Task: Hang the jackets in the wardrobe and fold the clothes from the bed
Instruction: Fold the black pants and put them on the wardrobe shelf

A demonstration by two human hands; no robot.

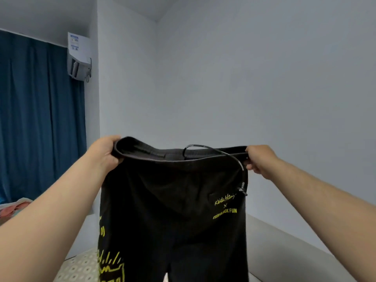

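Both trouser legs cut off below; black trousers (173, 200) held up over bed (81, 267), left hand (105, 153) and right hand (257, 158) gripping waistband ends. Yellow print reads "BLACK FUN"; script above unclear.

Legs of the trousers (173, 200) are cut off at the bottom edge, and they hide most of the bed (81, 267). Fingers of left hand (103, 153) and right hand (258, 158) are mostly hidden behind the waistband (183, 157). The air conditioner (80, 62) sticker (74, 42) is too small to read. The curtain (40, 119) is cut off at the left edge.
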